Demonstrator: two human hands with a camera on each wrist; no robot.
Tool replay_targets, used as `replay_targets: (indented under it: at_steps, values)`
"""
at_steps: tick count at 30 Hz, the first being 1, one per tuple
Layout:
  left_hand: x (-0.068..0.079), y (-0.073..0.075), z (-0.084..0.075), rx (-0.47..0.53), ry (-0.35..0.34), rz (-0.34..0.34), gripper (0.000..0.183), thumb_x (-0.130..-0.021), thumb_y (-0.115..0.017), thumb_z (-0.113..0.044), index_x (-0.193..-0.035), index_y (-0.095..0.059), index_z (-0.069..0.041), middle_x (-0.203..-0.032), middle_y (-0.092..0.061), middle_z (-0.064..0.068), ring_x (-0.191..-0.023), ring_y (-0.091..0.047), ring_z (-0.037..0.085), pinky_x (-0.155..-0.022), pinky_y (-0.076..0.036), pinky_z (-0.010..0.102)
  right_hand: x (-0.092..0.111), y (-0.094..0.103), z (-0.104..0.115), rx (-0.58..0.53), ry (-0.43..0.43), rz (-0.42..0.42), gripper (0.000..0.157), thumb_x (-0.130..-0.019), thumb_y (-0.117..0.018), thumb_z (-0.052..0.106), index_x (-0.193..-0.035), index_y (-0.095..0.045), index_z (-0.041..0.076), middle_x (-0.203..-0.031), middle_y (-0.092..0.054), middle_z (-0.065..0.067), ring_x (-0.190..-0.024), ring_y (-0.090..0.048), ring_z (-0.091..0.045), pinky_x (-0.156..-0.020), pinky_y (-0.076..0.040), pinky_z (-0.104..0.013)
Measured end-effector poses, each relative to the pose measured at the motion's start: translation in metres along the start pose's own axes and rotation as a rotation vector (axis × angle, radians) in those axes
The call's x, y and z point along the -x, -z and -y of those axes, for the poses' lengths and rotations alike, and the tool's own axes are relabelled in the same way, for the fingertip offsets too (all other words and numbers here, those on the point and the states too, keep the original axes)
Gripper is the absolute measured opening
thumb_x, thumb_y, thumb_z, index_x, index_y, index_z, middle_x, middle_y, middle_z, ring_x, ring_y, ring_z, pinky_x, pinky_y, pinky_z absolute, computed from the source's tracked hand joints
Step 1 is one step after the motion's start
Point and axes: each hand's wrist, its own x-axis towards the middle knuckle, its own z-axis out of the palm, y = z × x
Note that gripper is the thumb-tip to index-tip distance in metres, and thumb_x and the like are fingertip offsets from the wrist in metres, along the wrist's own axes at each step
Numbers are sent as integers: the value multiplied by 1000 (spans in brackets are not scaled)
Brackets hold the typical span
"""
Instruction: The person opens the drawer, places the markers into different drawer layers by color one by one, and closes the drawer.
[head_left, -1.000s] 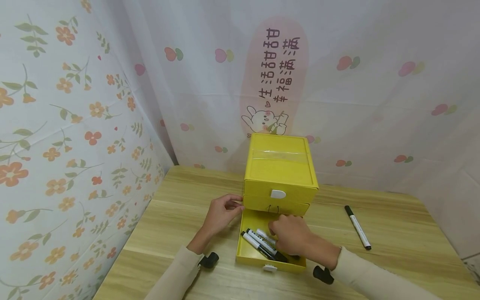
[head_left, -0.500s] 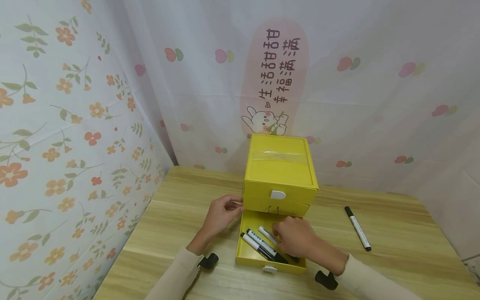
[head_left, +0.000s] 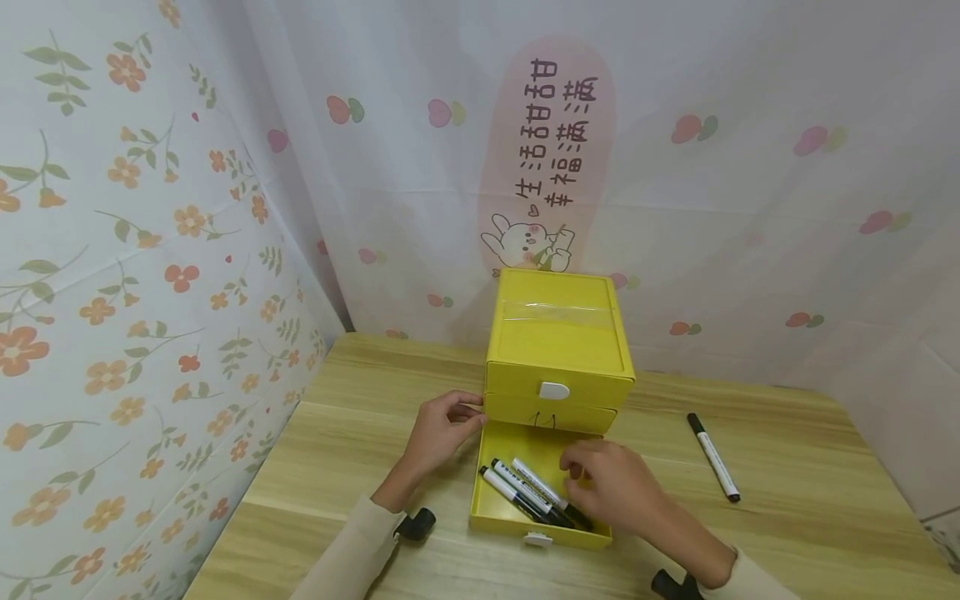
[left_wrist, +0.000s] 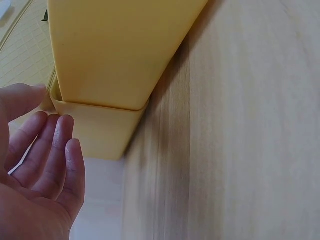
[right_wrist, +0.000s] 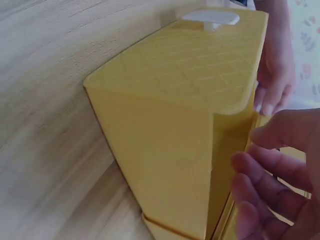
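Note:
A yellow drawer box (head_left: 555, 343) stands on the table with its bottom drawer (head_left: 502, 527) pulled out. Whiteboard markers (head_left: 538, 482) with white barrels and black ends lie side by side in that drawer, slanting. Over the drawer's right side hovers my right hand (head_left: 617, 483), fingers loosely bent, nothing between them. In the right wrist view its thumb and fingers are apart beside the drawer wall (right_wrist: 155, 150). My left hand (head_left: 444, 429) touches the box's left front edge with its fingertips; the left wrist view shows its relaxed fingers (left_wrist: 60, 145) at the yellow corner.
One more marker (head_left: 714, 458) with a black cap lies on the wooden table (head_left: 375, 383) right of the box. A printed curtain (head_left: 405, 167) hangs behind, and a floral one (head_left: 150, 250) on the left. White knobs (head_left: 555, 390) stick out from the drawer fronts.
My right hand has let go of a marker, which now lies beside the others in the drawer, and has drawn back to the right. My left hand has stayed put.

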Motion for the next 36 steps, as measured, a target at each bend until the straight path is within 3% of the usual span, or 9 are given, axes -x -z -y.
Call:
replay_targets:
  at_steps: [8, 18, 26, 36]
  values:
    - [0, 1, 1, 4, -5, 5, 24, -97, -85, -5, -120, -80, -4, -115, -80, 16, -98, -80, 25, -87, -65, 30, 16, 7, -13, 3, -78, -206, 22, -83, -89, 2, -97, -79, 17, -87, -74, 10, -74, -64, -5, -62, -55, -24]
    - [0, 1, 1, -15, -15, 3, 24, -96, -85, -4, -120, -80, -4, -114, -81, 14, -97, -80, 24, -86, -64, 29, 34, 8, -52, 19, -129, -404, 20, -85, -82, -3, -96, -80, 13, -82, -70, 13, -70, -63, -7, -54, -49, -23]
    - [-1, 1, 2, -16, -12, -2, 23, -96, -85, -5, -119, -80, -4, -114, -81, 12, -97, -80, 24, -85, -65, 29, 46, 15, -77, 35, -253, -415, 17, -87, -85, 4, -102, -81, 10, -85, -73, 8, -76, -69, -18, -59, -55, -28]
    - [0, 1, 2, -8, -12, 2, 24, -97, -85, -5, -120, -80, -5, -114, -81, 12, -97, -80, 23, -85, -65, 31, 63, 24, -113, 18, -457, -359, 28, -92, -88, 19, -115, -80, 6, -101, -77, -7, -92, -71, -31, -72, -56, -33]
